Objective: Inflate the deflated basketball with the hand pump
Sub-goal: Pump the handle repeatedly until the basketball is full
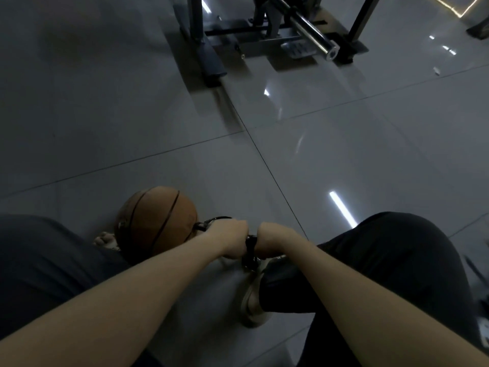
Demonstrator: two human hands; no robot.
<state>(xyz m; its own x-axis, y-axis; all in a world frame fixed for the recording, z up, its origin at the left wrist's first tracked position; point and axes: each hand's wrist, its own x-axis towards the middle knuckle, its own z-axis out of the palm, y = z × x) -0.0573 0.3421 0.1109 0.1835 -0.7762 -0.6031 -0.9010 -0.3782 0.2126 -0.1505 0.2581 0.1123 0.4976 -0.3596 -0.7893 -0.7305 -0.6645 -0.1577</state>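
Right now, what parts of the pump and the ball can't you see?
1. The pump handle: head view, the left hand and right hand wrap it; only a dark bit between them shows.
2. The pump body: head view, dim; its lower end is lost behind a shoe.
3. Where the hose meets the basketball: head view, hidden by the left hand.
4. The metal rack: head view, cut off by the top edge.

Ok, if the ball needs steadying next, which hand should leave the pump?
Probably left. The left hand grips the pump handle right beside the basketball; the right hand grips the handle's far end, away from the ball.
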